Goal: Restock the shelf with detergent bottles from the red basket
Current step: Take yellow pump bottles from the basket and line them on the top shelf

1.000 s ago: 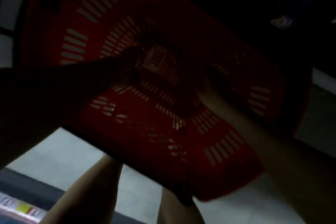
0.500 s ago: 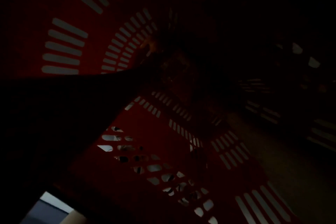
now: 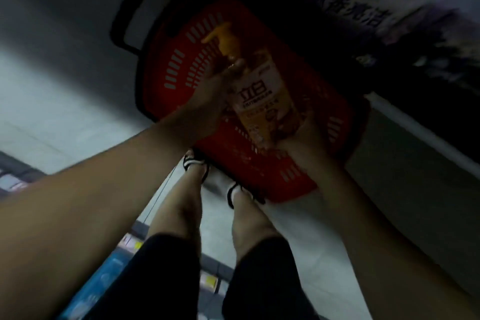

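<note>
1. The left hand point(image 3: 218, 88) grips the detergent bottle point(image 3: 262, 96) at its neck, just under the yellow pump point(image 3: 223, 39). The right hand point(image 3: 296, 138) holds its base, probably sharing the weight.
2. The bottle hangs above the red basket point(image 3: 166, 78), which stands on the floor.
3. Dim, blurred light hides the basket's remaining contents and the shelf's details.

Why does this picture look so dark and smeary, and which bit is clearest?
Head view: the light is dim, so most is shadowy; the pale floor at the left is brightest. Head view too: the packs at the top right are smeared by blur, while the detergent bottle in the middle is clearest; the wide lens stretches the left forearm near the edge.
</note>
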